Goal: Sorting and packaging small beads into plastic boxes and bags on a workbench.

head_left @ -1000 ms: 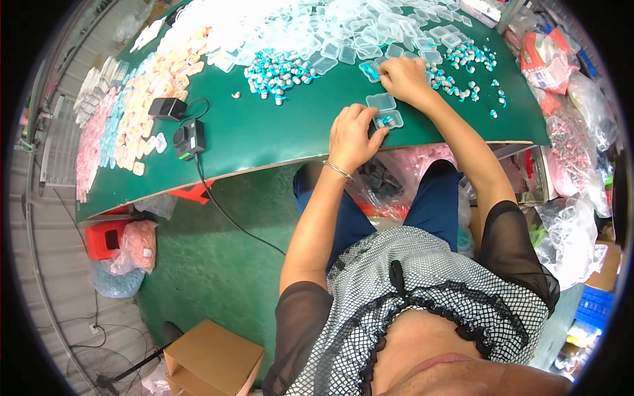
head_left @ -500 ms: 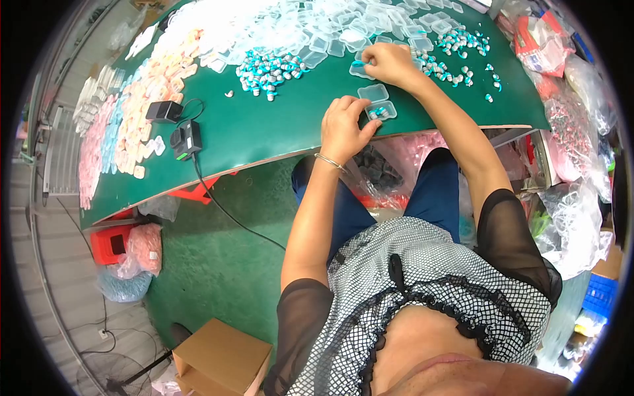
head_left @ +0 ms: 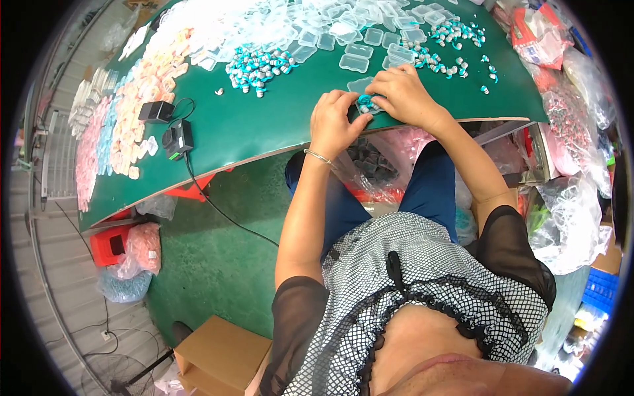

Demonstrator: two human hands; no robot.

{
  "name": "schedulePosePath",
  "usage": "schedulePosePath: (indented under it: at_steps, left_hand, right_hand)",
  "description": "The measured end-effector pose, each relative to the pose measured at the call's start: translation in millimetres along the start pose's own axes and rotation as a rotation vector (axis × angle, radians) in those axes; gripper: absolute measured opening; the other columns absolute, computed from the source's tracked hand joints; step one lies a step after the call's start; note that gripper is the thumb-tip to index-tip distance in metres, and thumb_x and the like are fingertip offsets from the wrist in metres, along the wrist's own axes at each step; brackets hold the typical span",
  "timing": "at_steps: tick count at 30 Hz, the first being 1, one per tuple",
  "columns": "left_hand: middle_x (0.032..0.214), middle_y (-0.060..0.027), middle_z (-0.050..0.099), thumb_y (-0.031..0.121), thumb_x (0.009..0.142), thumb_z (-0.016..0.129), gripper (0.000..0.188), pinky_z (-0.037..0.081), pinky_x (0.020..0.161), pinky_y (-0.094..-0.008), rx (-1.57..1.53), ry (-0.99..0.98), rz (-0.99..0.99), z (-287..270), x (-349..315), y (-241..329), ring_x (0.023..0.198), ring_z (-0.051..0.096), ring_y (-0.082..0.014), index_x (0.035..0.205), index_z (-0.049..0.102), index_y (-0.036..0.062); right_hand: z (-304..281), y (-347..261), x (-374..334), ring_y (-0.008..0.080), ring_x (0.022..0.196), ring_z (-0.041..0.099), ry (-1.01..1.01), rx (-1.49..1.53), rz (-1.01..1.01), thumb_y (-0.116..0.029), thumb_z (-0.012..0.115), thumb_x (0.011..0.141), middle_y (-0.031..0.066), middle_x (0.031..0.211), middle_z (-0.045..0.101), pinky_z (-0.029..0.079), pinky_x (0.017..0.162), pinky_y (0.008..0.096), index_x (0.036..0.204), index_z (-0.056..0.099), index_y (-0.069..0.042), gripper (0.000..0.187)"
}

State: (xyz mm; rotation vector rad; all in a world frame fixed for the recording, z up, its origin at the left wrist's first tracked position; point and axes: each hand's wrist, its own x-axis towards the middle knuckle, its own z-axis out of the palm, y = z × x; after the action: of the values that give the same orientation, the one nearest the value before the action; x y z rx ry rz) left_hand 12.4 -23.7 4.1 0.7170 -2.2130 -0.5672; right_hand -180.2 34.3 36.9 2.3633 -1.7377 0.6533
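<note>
A small clear plastic box [head_left: 360, 84] lies with its lid folded back near the table's front edge, and small teal-and-grey pieces [head_left: 365, 100] are in it. My left hand [head_left: 335, 122] is curled at the box's left side, thumb and fingers gripping its edge. From the right, my right hand [head_left: 403, 96] reaches over the box, fingers pinched at a teal piece; the fingers partly hide it. Beyond my hands lies another open clear box [head_left: 354, 63]. A heap of teal-and-grey pieces [head_left: 259, 69] lies left of it, with more loose pieces [head_left: 456, 32] at the right.
Clear boxes [head_left: 310, 23] are piled along the back of the green table [head_left: 251, 125]. Rows of peach pieces [head_left: 148, 92] lie at the left. A black device [head_left: 177, 138] with a cable rests near the front edge. Plastic bags [head_left: 571, 125] crowd the right side.
My right hand has come from the far box back toward me, to the box at my left hand. The view has shifted slightly.
</note>
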Motion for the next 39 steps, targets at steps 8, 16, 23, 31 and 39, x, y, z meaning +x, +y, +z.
schedulePosePath:
  at_steps: [8, 16, 23, 31, 39]
  left_hand:
    - [0.093, -0.0077, 0.063, 0.023, 0.067, 0.082, 0.038, 0.048, 0.079, -0.04, 0.008, -0.008, -0.013, -2.5, 0.1, 2.3, 0.09, 0.059, -0.0291, 0.099, 0.068, 0.0087]
    - [0.093, -0.0068, 0.063, 0.025, 0.068, 0.081, 0.035, 0.048, 0.079, -0.0402, 0.04, 0.013, 0.034, -1.7, 0.0, 2.4, 0.09, 0.059, -0.0286, 0.098, 0.069, 0.0122]
    - [0.093, -0.0063, 0.063, 0.023, 0.067, 0.082, 0.041, 0.048, 0.078, -0.0391, 0.037, 0.028, 0.079, -0.6, -1.5, 0.0, 0.088, 0.059, -0.0276, 0.104, 0.067, 0.0116]
    - [0.093, -0.0064, 0.063, 0.023, 0.067, 0.083, 0.056, 0.047, 0.077, -0.0394, 0.027, -0.015, 0.018, -5.0, 0.4, 6.8, 0.085, 0.058, -0.0277, 0.116, 0.059, 0.0095]
    - [0.093, -0.0074, 0.062, 0.023, 0.079, 0.073, 0.032, 0.047, 0.077, -0.0411, 0.095, 0.02, 0.123, 1.4, 0.1, 5.8, 0.089, 0.058, -0.029, 0.105, 0.064, 0.0079]
  right_hand:
    - [7.1, 1.0, -8.8, 0.026, 0.093, 0.061, 0.055, 0.153, -0.029, -0.012, 0.068, 0.08, 0.0056, 0.094, 0.064, 0.043, 0.085, 0.0409, 0.094, 0.069, -0.009, 0.014]
    - [12.3, 18.8, 2.8, 0.026, 0.096, 0.06, 0.187, 0.174, 0.039, -0.013, 0.064, 0.085, 0.0051, 0.098, 0.064, 0.043, 0.083, 0.0424, 0.104, 0.068, -0.011, 0.02]
    - [11.6, 28.5, 15.0, 0.0245, 0.092, 0.059, 0.031, 0.152, 0.059, -0.008, 0.071, 0.079, 0.0044, 0.095, 0.061, 0.04, 0.085, 0.0394, 0.098, 0.063, -0.008, 0.021]
    - [-1.6, 27.3, 1.3, 0.0275, 0.083, 0.064, 0.132, 0.446, -0.079, -0.004, 0.07, 0.08, 0.0109, 0.09, 0.065, 0.051, 0.072, 0.0348, 0.095, 0.066, 0.0, 0.017]
    - [8.2, 6.3, -30.0, 0.0305, 0.101, 0.06, 0.171, 0.377, -0.082, -0.008, 0.071, 0.078, 0.0149, 0.107, 0.061, 0.049, 0.086, 0.0388, 0.112, 0.062, -0.003, 0.035]
